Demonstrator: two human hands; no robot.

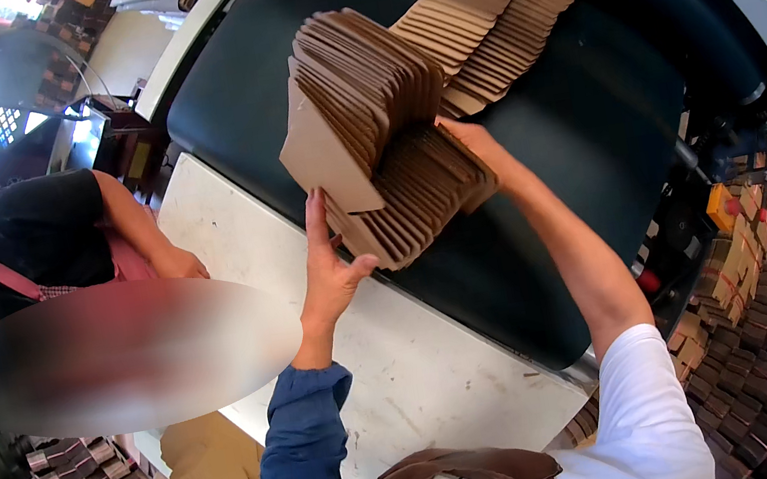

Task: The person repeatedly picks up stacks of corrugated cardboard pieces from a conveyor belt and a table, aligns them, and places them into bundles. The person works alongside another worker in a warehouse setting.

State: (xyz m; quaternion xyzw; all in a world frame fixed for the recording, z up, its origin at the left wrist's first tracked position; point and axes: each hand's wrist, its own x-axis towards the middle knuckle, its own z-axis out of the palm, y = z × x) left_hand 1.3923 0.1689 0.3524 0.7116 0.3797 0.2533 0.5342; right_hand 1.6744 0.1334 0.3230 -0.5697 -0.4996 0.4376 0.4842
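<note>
Steadying the fanned stack of flat brown cardboard pieces (382, 77) between two hands looks like the step here, and even pressure from both sides should serve it best. The stack stands at twelve o'clock, over the near part of the broad dark-green belt (583, 155); whether it rests there or is lifted clear, I cannot tell. The bare left hand (330, 274), at its seven o'clock side, is mostly open: fingers reach up to the flat outer piece and the thumb sticks out apart, so it seems to brace rather than grip. Bringing that thumb in against the lower edges would probably guard against pieces slipping out. The right hand (474, 141) meets the stack at three o'clock, its fingers hidden behind the cardboard, so how tightly it closes is unclear. The edges step like stairs, so I would press the pieces level before letting go. A second row of overlapping tan cardboard pieces (494, 23) lies just beyond at one o'clock; best not to nudge it. At six o'clock, the long white scuffed table (436, 373) offers a flat place for squaring edges.
</note>
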